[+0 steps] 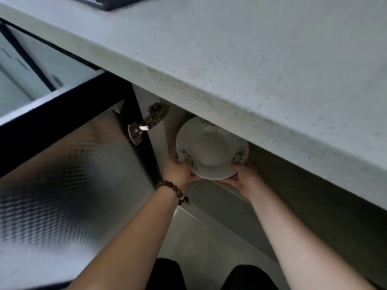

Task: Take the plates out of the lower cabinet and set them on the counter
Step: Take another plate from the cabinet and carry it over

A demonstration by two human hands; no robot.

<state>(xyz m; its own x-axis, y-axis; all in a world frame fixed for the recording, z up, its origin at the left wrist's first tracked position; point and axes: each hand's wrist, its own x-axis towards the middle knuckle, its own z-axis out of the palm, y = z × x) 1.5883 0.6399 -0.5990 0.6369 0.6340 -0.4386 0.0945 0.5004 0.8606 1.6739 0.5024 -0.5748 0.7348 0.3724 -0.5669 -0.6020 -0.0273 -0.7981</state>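
Observation:
A white plate [211, 149] with dark floral marks on its rim sits at the mouth of the lower cabinet, just under the counter's edge; its far rim is hidden by the counter. My left hand [179, 171], with a bead bracelet on the wrist, grips the plate's left rim. At the plate's lower right, my right hand [244, 176] holds the rim from below. I cannot tell whether it is one plate or a stack. The pale speckled counter [261, 65] runs above, across the upper right.
The open cabinet door [73, 174], black-framed with a patterned panel, stands at the left, its metal hinge [146, 124] near the plate. A dark object [117, 2] sits on the counter's far edge. My knees [209, 275] show at the bottom, above a pale floor.

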